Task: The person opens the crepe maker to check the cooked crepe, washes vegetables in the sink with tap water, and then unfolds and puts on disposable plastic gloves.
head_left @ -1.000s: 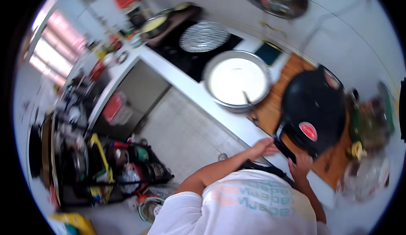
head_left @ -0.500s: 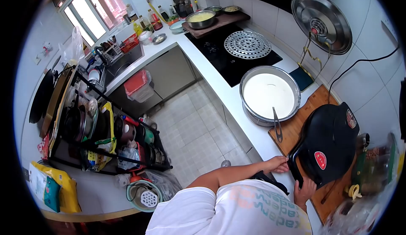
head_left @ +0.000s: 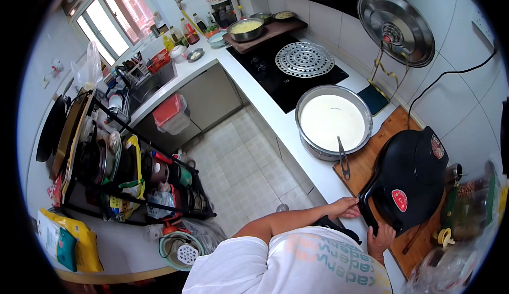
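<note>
Counter [head_left: 323, 175], pot [head_left: 316, 149] by board [head_left: 365, 165], black appliance [head_left: 412, 175]

Black appliance [head_left: 412, 175] hides its underside; white liquid [head_left: 330, 124] seemingly covers part of a utensil [head_left: 344, 162]

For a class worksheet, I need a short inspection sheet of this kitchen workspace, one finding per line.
Surface: white counter; wooden board under the black appliance.
Job's things: appliance looks closed; pot holds white liquid, with a utensil resting over its rim.
Clutter: crumpled clear plastic near the board's right end.
Hands: left hand and right hand at the appliance's handle; grip unclear.
Cables: black cord by the wall, running down behind the appliance.
Surroundings: stove bearing a perforated metal plate.
</note>
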